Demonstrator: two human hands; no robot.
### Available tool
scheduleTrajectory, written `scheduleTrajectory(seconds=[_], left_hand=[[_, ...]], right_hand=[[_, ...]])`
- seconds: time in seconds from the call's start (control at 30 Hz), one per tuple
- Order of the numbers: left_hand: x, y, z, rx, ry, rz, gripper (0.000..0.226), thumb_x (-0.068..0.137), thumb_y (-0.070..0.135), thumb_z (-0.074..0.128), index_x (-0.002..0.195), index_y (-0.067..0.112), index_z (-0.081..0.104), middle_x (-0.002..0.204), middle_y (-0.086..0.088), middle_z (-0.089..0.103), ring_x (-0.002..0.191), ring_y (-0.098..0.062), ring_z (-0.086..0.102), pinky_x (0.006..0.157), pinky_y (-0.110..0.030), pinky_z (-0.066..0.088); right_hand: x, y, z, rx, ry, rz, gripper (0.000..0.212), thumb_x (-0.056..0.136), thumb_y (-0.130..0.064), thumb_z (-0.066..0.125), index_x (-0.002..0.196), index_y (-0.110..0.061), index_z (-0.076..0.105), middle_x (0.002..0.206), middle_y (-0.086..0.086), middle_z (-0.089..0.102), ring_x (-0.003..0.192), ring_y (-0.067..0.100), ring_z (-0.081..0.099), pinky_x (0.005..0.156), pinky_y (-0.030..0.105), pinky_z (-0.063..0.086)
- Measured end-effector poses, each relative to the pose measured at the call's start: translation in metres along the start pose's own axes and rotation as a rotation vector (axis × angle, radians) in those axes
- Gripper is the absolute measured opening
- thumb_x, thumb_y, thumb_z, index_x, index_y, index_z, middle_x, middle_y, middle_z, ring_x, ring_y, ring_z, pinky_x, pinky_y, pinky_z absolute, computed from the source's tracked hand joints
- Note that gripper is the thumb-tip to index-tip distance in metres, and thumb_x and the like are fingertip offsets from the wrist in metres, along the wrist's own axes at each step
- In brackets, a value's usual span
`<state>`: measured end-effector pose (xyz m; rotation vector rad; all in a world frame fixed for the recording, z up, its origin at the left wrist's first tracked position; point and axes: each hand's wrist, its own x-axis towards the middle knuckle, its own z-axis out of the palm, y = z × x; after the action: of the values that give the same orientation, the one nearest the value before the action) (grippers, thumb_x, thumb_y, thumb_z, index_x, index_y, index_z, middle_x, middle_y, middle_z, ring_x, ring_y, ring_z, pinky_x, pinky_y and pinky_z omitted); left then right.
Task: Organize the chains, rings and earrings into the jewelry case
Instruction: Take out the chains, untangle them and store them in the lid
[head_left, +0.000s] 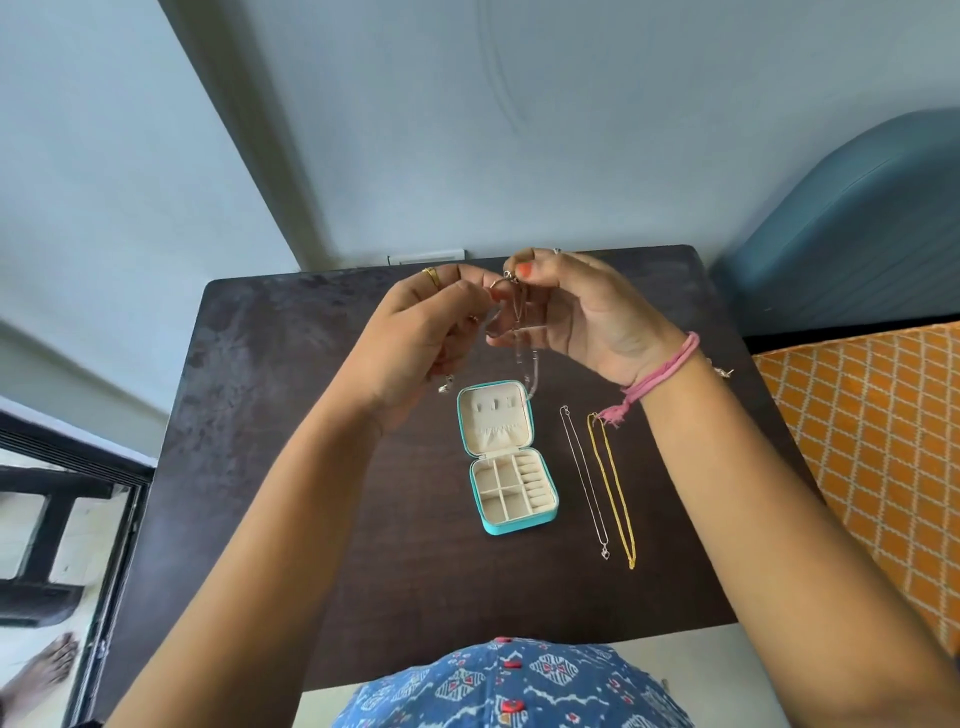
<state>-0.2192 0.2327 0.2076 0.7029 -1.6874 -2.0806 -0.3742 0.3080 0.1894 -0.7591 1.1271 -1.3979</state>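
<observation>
A small turquoise jewelry case (511, 525) lies open on the dark table (291, 415), its cream lid flat behind a tray of empty compartments and ring rolls. Above the case both hands are raised. My left hand (421, 332) and my right hand (576, 312) pinch the two ends of a thin silver chain (522, 338), which hangs in loops between them toward the lid. A small pendant or clasp dangles below my left hand (445, 387). A silver chain with a pendant (584, 478) and a gold chain (615, 488) lie stretched out right of the case.
A small metal piece (724, 371) lies near the table's right edge. An orange patterned cushion (857, 441) and a blue chair back (857, 223) stand to the right. The wall runs along the table's far edge, and a dark frame is at the left.
</observation>
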Motion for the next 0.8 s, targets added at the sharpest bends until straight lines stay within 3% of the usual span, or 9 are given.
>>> scheduleTrajectory(seconds=[0.1, 0.17, 0.3, 0.43, 0.53, 0.7, 0.8], left_hand=[[0.001, 0.001, -0.004, 0.028, -0.012, -0.008, 0.021, 0.084, 0.008, 0.049, 0.074, 0.019, 0.064, 0.053, 0.008, 0.051, 0.041, -0.006, 0.02, 0.045, -0.025, 0.013], [0.003, 0.001, -0.008, 0.022, -0.011, -0.012, 0.02, 0.078, 0.011, 0.049, 0.072, 0.021, 0.066, 0.05, 0.008, 0.045, 0.04, -0.006, 0.018, 0.044, -0.023, 0.012], [0.004, -0.002, -0.014, 0.018, -0.001, -0.035, 0.026, 0.082, 0.0, 0.05, 0.078, 0.018, 0.068, 0.051, 0.009, 0.038, 0.037, -0.004, 0.017, 0.042, -0.022, 0.01], [0.004, -0.004, -0.014, -0.034, -0.04, -0.042, 0.026, 0.072, 0.004, 0.053, 0.078, 0.021, 0.072, 0.055, 0.002, 0.029, 0.037, -0.004, 0.016, 0.041, -0.02, 0.01], [0.003, -0.007, -0.012, -0.098, -0.067, -0.026, 0.029, 0.071, 0.001, 0.053, 0.08, 0.021, 0.072, 0.055, 0.003, 0.026, 0.036, -0.003, 0.016, 0.04, -0.017, 0.011], [-0.001, -0.011, -0.009, -0.13, -0.089, 0.004, 0.027, 0.072, -0.001, 0.053, 0.08, 0.02, 0.068, 0.053, 0.008, 0.041, 0.036, -0.002, 0.02, 0.039, -0.016, 0.015], [-0.002, -0.013, -0.009, -0.061, -0.099, 0.013, 0.022, 0.073, 0.003, 0.056, 0.073, 0.022, 0.067, 0.063, 0.008, 0.058, 0.046, -0.003, 0.042, 0.049, -0.02, 0.032]], right_hand=[[-0.001, -0.001, -0.003, -0.167, -0.044, -0.05, 0.004, 0.083, -0.018, 0.06, 0.085, -0.017, 0.063, 0.083, -0.001, 0.07, 0.079, 0.017, 0.069, 0.079, 0.036, 0.052], [-0.003, -0.003, -0.007, -0.242, -0.067, -0.072, 0.006, 0.081, -0.014, 0.063, 0.086, -0.017, 0.063, 0.084, -0.002, 0.07, 0.083, 0.017, 0.068, 0.079, 0.033, 0.05], [-0.005, -0.005, -0.016, -0.321, -0.07, -0.064, 0.012, 0.079, -0.011, 0.066, 0.09, -0.013, 0.063, 0.086, 0.002, 0.071, 0.087, 0.017, 0.066, 0.08, 0.028, 0.051], [-0.006, -0.005, -0.018, -0.19, -0.056, -0.038, 0.009, 0.078, -0.014, 0.073, 0.083, -0.012, 0.066, 0.077, 0.003, 0.068, 0.079, 0.019, 0.068, 0.083, 0.039, 0.054], [-0.008, 0.001, -0.021, -0.055, -0.055, -0.046, 0.017, 0.069, -0.028, 0.075, 0.076, -0.015, 0.068, 0.067, 0.0, 0.063, 0.066, 0.015, 0.065, 0.09, 0.054, 0.049], [-0.01, 0.006, -0.024, 0.13, -0.112, -0.077, 0.023, 0.066, -0.03, 0.081, 0.077, -0.014, 0.069, 0.059, 0.0, 0.061, 0.062, 0.015, 0.063, 0.085, 0.048, 0.053], [-0.013, 0.003, -0.025, 0.135, -0.114, -0.1, 0.026, 0.064, -0.03, 0.083, 0.077, -0.014, 0.068, 0.067, -0.001, 0.065, 0.066, 0.013, 0.063, 0.085, 0.046, 0.053]])
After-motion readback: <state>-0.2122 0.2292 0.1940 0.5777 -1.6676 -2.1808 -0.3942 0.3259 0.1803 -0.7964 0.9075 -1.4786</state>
